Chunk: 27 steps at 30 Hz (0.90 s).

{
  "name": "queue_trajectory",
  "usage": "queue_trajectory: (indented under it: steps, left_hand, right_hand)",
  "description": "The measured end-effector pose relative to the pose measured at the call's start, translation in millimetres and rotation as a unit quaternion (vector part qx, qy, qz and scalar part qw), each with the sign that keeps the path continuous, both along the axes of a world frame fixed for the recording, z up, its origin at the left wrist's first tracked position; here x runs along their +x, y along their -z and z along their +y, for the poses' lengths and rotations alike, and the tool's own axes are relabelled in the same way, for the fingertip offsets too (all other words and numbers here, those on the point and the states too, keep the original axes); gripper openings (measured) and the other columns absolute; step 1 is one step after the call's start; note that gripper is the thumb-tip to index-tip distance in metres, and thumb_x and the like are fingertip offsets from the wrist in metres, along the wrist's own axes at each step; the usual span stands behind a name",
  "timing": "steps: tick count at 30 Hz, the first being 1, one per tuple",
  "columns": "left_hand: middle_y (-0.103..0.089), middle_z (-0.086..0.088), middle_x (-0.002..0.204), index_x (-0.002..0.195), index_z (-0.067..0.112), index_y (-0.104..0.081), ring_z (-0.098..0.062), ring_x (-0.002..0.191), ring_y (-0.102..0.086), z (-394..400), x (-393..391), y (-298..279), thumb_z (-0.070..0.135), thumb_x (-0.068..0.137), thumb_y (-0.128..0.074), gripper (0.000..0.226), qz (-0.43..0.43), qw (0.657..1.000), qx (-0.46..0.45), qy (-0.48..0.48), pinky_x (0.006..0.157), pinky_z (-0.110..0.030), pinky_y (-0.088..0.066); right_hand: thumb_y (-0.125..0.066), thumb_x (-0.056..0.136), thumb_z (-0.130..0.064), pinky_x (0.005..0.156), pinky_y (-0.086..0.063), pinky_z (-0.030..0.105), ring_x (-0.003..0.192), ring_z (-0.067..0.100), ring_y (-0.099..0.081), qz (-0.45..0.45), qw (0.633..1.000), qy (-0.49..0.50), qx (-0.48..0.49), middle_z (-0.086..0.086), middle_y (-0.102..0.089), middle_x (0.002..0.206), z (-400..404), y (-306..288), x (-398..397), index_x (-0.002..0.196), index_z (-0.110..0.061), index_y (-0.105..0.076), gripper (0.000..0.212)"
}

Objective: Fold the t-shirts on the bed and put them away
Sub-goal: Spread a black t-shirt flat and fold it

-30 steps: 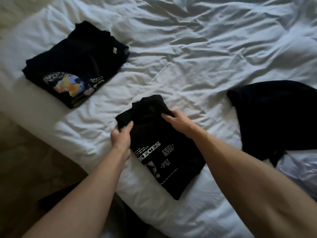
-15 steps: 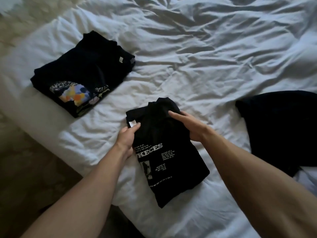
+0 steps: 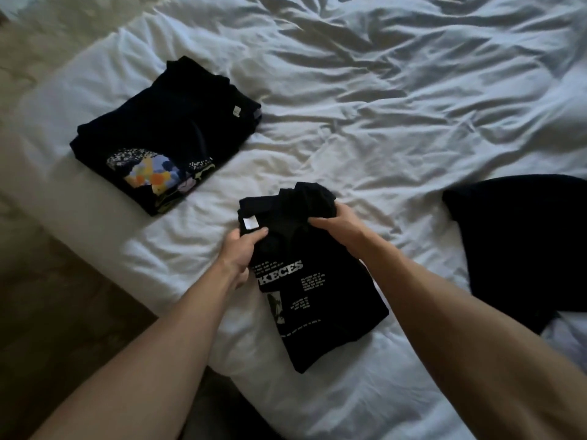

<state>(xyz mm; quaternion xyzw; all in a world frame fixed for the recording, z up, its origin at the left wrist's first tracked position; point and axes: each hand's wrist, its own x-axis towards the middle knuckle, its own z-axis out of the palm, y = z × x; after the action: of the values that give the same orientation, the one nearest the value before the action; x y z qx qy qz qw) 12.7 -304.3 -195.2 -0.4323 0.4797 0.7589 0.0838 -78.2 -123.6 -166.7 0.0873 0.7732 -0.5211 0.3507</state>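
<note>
A folded black t-shirt with white lettering [image 3: 313, 290] lies near the bed's front edge. My left hand [image 3: 239, 254] grips its upper left corner, just below a white label. My right hand [image 3: 341, 225] grips the upper right part near the collar. A second folded black t-shirt with a colourful print [image 3: 165, 138] lies to the far left on the bed. An unfolded black t-shirt [image 3: 524, 246] lies spread at the right.
The bed is covered by a rumpled white duvet [image 3: 381, 90]. Its left edge drops to a brownish floor [image 3: 47, 296]. A dark piece of cloth [image 3: 216, 408] lies on the floor below the bed's front corner.
Both hands have closed on the top end of the lettered t-shirt, where before their fingers lay flatter on it. The view has shifted, so everything sits lower and further right.
</note>
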Motion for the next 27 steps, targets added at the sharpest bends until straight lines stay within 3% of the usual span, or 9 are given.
queue_trajectory:
  steps: [2,5,10,13,15,17,21,23,27]
  left_hand:
    - [-0.072,-0.013,0.097,0.103,0.007,-0.067,-0.022,0.079,-0.071,-2.2,0.2,-3.1,0.004,0.091,-0.063,0.014,0.004,1.000,-0.010,-0.008,0.066,-0.030,-0.058]
    - [-0.072,-0.016,0.102,0.112,0.004,-0.066,-0.023,0.080,-0.070,-5.3,-1.3,-4.5,0.006,0.090,-0.065,0.023,-0.018,1.000,-0.010,0.000,0.068,-0.032,-0.057]
    - [-0.070,-0.024,0.104,0.115,-0.001,-0.066,-0.029,0.077,-0.072,-16.4,-13.6,1.3,0.009,0.090,-0.066,0.028,-0.038,0.995,0.095,-0.004,0.056,-0.032,-0.058]
    - [-0.068,-0.024,0.104,0.116,-0.004,-0.065,-0.026,0.072,-0.073,-20.7,-18.4,5.3,0.006,0.093,-0.060,0.026,-0.034,0.990,0.136,0.011,0.058,-0.032,-0.059]
    - [-0.069,-0.022,0.108,0.116,0.000,-0.066,-0.026,0.080,-0.073,-23.5,-21.8,2.6,0.012,0.094,-0.059,0.026,-0.033,0.985,0.168,0.037,0.067,-0.035,-0.060]
    - [-0.071,-0.015,0.112,0.119,0.005,-0.068,-0.026,0.095,-0.071,-27.5,-25.2,-7.4,0.026,0.097,-0.053,0.034,-0.023,0.975,0.209,0.079,0.082,-0.035,-0.057]
    - [-0.072,-0.008,0.116,0.122,0.011,-0.067,-0.022,0.108,-0.068,-38.2,-38.5,-28.2,0.034,0.101,-0.041,0.041,0.060,0.961,0.229,0.142,0.090,-0.033,-0.054]
    - [-0.074,0.000,0.111,0.118,0.015,-0.067,-0.013,0.104,-0.069,-42.5,-47.2,-37.9,0.032,0.103,-0.035,0.039,0.090,0.950,0.220,0.204,0.084,-0.026,-0.056]
    - [-0.062,0.004,0.136,0.140,0.019,-0.052,-0.010,0.128,-0.055,-41.2,-63.0,-46.1,0.034,0.105,-0.029,0.044,0.122,0.903,0.200,0.360,0.107,-0.030,-0.043]
  right_hand:
    - [-0.076,0.082,-0.029,0.092,-0.053,0.030,0.107,0.022,-0.062,0.076,0.987,-0.022,0.140,0.009,-0.060,0.123,-9.2,-5.1,7.8,0.138,-0.012,-0.044,0.066]
    - [-0.071,0.083,-0.045,0.104,-0.036,0.045,0.128,0.033,-0.041,0.215,0.897,-0.048,0.383,0.013,-0.039,0.140,-24.0,-13.0,28.3,0.148,-0.015,-0.024,0.086]
    - [-0.066,0.086,-0.045,0.108,-0.031,0.046,0.133,0.036,-0.033,0.243,0.870,-0.092,0.419,0.017,-0.030,0.147,-40.2,0.2,37.6,0.153,-0.016,-0.020,0.086]
    - [-0.072,0.075,-0.039,0.106,-0.031,0.050,0.131,0.039,-0.036,0.356,0.797,-0.078,0.481,0.021,-0.040,0.141,-59.4,3.0,42.9,0.141,-0.010,-0.043,0.076]
    - [-0.067,0.076,-0.045,0.095,-0.040,0.048,0.117,0.039,-0.050,0.393,0.802,-0.084,0.442,0.018,-0.054,0.122,-77.1,1.1,52.9,0.122,-0.009,-0.058,0.059]
    - [-0.059,0.078,-0.060,0.101,-0.037,0.049,0.125,0.041,-0.044,0.301,0.844,-0.117,0.428,0.021,-0.047,0.134,-94.0,-3.6,60.4,0.135,-0.008,-0.049,0.078]
    - [-0.067,0.068,-0.073,0.118,-0.004,0.058,0.148,0.044,0.004,0.081,0.897,-0.194,0.388,0.021,0.011,0.162,-103.9,-10.0,50.7,0.156,-0.014,0.010,0.131]
    - [-0.072,0.063,-0.074,0.117,-0.002,0.060,0.148,0.044,0.007,0.051,0.900,-0.225,0.370,0.019,0.016,0.162,-102.9,-15.0,40.2,0.154,-0.016,0.020,0.142]
    - [-0.077,0.070,-0.058,0.118,-0.005,0.062,0.149,0.043,0.004,0.031,0.893,-0.202,0.402,0.019,0.013,0.162,-105.2,-10.1,41.7,0.150,-0.012,0.027,0.139]
